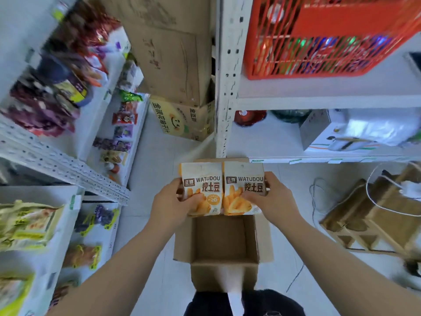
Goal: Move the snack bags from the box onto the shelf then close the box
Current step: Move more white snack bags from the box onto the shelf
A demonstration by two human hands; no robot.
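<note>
An open cardboard box [224,238] stands on the floor below me, flaps spread, its visible inside bare. Above its far end I hold two orange-and-white WATUDOU snack bags side by side. My left hand [174,205] grips the left snack bag [201,188] by its lower left corner. My right hand [272,199] grips the right snack bag [243,187] by its lower right side. Both bags face me upright, edges touching. The white shelves [68,169] on the left carry several other snack packets.
A white metal rack [224,87] stands ahead on the right with a red basket [319,42] on top. Stacked cardboard boxes [175,76] fill the corner. Folded cardboard dividers [376,215] and white cables lie on the floor to the right.
</note>
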